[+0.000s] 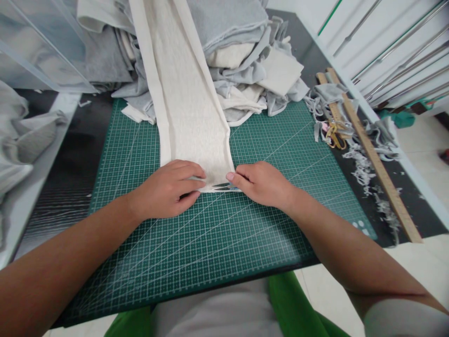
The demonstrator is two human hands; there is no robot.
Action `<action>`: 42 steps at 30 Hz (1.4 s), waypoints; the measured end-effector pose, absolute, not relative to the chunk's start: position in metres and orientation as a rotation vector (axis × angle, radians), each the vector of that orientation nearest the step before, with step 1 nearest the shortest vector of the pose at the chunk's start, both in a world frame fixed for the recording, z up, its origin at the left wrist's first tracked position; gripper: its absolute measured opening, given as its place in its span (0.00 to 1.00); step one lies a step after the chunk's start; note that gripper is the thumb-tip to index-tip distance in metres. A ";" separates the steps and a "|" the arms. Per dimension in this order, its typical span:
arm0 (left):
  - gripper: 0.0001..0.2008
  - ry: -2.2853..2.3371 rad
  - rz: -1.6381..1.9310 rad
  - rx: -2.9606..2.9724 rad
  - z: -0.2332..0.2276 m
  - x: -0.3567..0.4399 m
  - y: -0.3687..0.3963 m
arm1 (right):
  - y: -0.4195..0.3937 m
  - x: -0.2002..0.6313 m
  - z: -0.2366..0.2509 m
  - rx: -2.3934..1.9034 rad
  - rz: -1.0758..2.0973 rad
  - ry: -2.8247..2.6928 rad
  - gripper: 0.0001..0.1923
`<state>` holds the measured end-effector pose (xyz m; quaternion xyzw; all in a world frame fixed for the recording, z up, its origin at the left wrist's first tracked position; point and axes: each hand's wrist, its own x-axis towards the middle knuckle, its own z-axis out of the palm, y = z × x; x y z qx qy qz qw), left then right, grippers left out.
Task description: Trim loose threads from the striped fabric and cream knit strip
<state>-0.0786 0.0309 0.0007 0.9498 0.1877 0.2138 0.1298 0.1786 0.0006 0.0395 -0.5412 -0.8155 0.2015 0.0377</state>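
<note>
Far to my left a pale shelf edge carries crumpled grey cloth, and beside it the dark tabletop runs under the green cutting mat. My left hand lies on the mat with its fingers curled down, pressing and pinching the near left corner of the cream fabric strip. That strip is what I am working on: it lies flat on the mat straight in front of me, its long axis running away from me toward the heap of grey and cream cloth pieces at the back, with its cut near end pointing at my chest. I judge it soft, light and limp, a knit that will stretch and slide on the smooth mat, so the best hold is right at the near edge, one hand on each corner. My right hand is closed at the near right corner, holding small snips whose metal tips lie along the strip's end; the handle is hidden inside my grip. Further right lie gold-handled scissors among grey scraps, and a long wooden ruler stretches along the edge of the tabletop.
</note>
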 end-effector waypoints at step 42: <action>0.08 0.534 0.611 2.784 0.002 -0.078 0.030 | -0.006 0.173 0.028 -1.652 0.467 -2.437 0.21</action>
